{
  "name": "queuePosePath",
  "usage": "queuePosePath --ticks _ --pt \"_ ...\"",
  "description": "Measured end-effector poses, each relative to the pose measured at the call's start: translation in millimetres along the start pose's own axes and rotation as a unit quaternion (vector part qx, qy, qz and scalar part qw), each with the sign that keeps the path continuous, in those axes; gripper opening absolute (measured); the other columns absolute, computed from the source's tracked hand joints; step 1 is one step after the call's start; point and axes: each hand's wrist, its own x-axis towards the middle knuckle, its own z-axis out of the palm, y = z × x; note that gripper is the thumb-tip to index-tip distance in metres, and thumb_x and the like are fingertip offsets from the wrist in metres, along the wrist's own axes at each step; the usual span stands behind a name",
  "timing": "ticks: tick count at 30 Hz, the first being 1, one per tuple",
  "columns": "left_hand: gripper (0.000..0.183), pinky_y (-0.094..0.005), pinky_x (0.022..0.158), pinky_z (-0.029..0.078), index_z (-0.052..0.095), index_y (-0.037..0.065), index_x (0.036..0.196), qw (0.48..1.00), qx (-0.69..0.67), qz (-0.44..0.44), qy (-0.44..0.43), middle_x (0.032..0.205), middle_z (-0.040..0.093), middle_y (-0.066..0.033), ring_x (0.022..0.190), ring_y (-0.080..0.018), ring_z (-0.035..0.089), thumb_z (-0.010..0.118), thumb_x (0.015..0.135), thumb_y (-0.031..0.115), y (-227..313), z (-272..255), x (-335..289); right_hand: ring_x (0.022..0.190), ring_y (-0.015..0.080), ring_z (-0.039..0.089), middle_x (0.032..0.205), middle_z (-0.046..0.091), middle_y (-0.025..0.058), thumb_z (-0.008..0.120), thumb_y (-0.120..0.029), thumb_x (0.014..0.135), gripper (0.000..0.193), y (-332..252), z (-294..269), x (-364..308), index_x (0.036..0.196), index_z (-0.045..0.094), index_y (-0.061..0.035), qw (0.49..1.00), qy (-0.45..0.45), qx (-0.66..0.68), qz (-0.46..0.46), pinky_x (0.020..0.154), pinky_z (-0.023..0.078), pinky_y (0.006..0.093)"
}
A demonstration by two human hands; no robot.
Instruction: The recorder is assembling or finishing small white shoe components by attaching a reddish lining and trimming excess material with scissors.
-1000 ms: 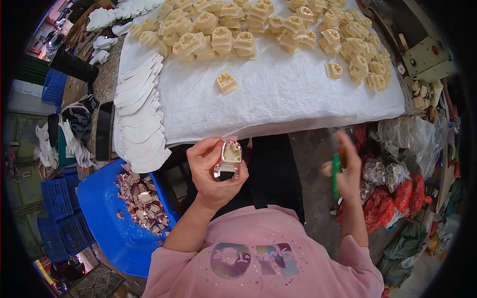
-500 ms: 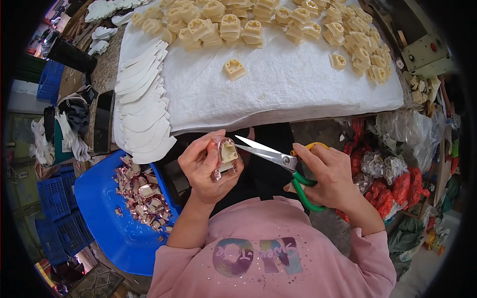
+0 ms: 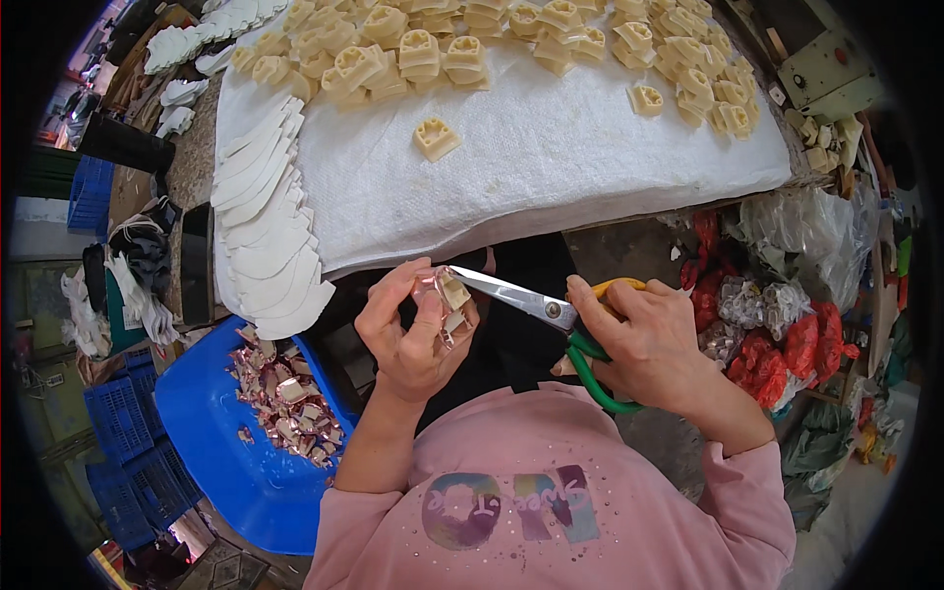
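Bright, sharp centre; fisheye-warped, dark rim

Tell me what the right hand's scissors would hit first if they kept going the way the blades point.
Most likely the small cream piece pinched in the left hand: the scissors in the right hand point left with their tips right at it, though depth is unclear.

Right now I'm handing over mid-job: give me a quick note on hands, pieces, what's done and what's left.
Left hand: pinches a small cream piece wrapped in shiny pink film.
Right hand: grips green-handled scissors, blade tips at the piece.
Done: many bare cream pieces lie on the white cloth; film scraps fill the blue bin.
Left: trimming the held piece; how many more remain cannot be told.
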Motion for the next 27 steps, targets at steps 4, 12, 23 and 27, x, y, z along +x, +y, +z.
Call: queuePosePath --ticks 4,12,23,27 --pt "0.063 -0.0266 0.068 0.051 0.047 0.005 0.117 0.999 0.02 -0.019 -0.019 0.107 0.044 -0.0167 0.085 -0.0237 0.059 0.072 0.061 -0.009 3.8 -2.8 2.5 0.053 0.014 0.053 0.069 0.049 0.0017 0.074 -0.044 0.065 0.066 -1.3 4.9 -1.9 0.116 0.054 -0.007 1.0 0.013 -0.014 -0.006 0.053 0.039 0.03" --pt "0.054 -0.0271 0.071 0.052 0.044 0.002 0.106 0.997 0.035 -0.058 -0.026 0.109 0.04 -0.016 0.087 -0.0249 0.059 0.073 0.061 -0.008 11.5 0.5 6.4 0.054 0.0141 0.055 0.069 0.05 0.002 0.076 -0.038 0.065 0.063 2.8 19.0 -2.6 0.114 0.056 -0.005 0.998 0.063 0.001 -0.023 0.052 0.043 0.0281" --pt "0.052 -0.0268 0.075 0.05 0.045 -0.003 0.104 0.995 0.007 -0.1 0.015 0.107 0.042 -0.0164 0.092 -0.0234 0.055 0.074 0.061 -0.007 19.1 5.4 7.7 0.053 0.0137 0.051 0.067 0.049 0.0006 0.073 -0.047 0.065 0.066 7.0 29.9 -3.1 0.116 0.056 -0.0087 0.997 0.083 0.01 0.003 0.051 0.036 0.0295" --pt "0.051 -0.027 0.075 0.05 0.045 -0.003 0.104 0.993 0.011 -0.113 -0.015 0.107 0.042 -0.016 0.092 -0.0226 0.054 0.074 0.061 -0.006 22.2 4.2 7.3 0.051 0.0131 0.049 0.066 0.047 -0.0001 0.073 -0.046 0.065 0.066 11.3 28.5 -5.1 0.117 0.056 -0.0096 0.997 0.071 -0.01 0.001 0.051 0.031 0.0302"
